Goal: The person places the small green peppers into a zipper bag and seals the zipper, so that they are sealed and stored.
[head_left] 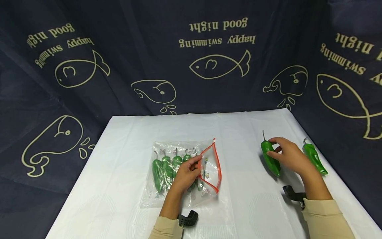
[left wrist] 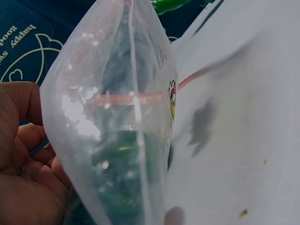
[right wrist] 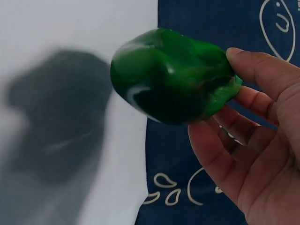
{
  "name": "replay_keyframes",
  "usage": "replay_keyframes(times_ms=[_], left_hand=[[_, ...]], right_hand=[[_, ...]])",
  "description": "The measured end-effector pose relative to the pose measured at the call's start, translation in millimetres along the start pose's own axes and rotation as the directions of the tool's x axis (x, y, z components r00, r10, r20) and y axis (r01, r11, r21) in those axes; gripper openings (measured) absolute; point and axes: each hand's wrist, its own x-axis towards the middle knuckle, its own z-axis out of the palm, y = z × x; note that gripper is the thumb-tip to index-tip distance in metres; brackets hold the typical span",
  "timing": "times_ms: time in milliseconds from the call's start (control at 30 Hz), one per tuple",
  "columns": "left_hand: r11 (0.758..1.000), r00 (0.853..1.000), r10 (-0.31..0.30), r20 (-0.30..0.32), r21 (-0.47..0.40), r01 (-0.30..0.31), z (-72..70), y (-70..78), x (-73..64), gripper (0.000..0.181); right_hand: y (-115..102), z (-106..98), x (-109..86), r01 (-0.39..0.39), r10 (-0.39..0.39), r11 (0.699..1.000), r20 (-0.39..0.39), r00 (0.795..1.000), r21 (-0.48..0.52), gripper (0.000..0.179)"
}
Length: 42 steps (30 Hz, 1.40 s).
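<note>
My left hand [head_left: 185, 175] pinches the mouth edge of a clear zip bag [head_left: 219, 164] with a red rim, which gapes to the right. Several green peppers [head_left: 157, 175] lie side by side inside it, stems toward the far side, some partly covered by the hand. In the left wrist view, the clear plastic [left wrist: 79, 93] bulges beside the left hand [left wrist: 28, 164]. To the right, my right hand [head_left: 287, 153] grips another green pepper [head_left: 267, 155] near its stem end between thumb and fingers. The right wrist view shows that pepper [right wrist: 164, 77] above its shadow.
Another green pepper [head_left: 314, 158] lies right of my right hand, near the table's right edge. The table [head_left: 98, 186] wears a white cover. A dark blue curtain [head_left: 155, 49] with fish drawings hangs behind it and at both sides.
</note>
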Motion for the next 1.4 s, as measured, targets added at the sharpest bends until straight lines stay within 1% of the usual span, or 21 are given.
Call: replay_keyframes(times_ms=[267,400,633,900,1067,1233,1400], left_hand=[[1.000,1.000,-0.013,0.003,-0.004,0.013,0.9,-0.1,1.3,0.057],[1.000,1.000,-0.023,-0.001,-0.010,0.023,1.1,-0.3,1.0,0.058],[1.000,1.000,-0.023,-0.006,-0.006,0.023,0.8,-1.2,-0.4,0.059],[1.000,1.000,-0.020,-0.007,-0.019,0.020,0.6,0.3,-0.6,0.058],[0.999,1.000,-0.022,0.002,-0.030,0.022,1.2,0.7,-0.2,0.058],[0.999,1.000,-0.017,0.010,-0.034,0.017,1.8,0.8,0.3,0.058],[1.000,1.000,-0.018,0.008,-0.021,0.018,1.8,1.8,-0.2,0.058]], right_hand=[[-16,13,2.4,0.061,-0.060,0.997,-0.024,0.998,0.039,0.050],[-25,23,6.6,0.081,-0.079,0.994,-0.034,0.996,0.068,0.049],[-35,40,14.7,0.128,-0.123,0.984,-0.051,0.991,0.121,0.048],[-50,60,22.2,0.171,-0.152,0.969,-0.115,0.982,0.179,0.045],[-61,69,25.5,0.167,-0.141,0.961,-0.129,0.982,0.218,0.046],[-71,76,28.3,0.151,-0.125,0.949,-0.109,0.986,0.278,0.045],[-84,86,30.7,0.133,-0.111,0.925,-0.083,0.990,0.354,0.044]])
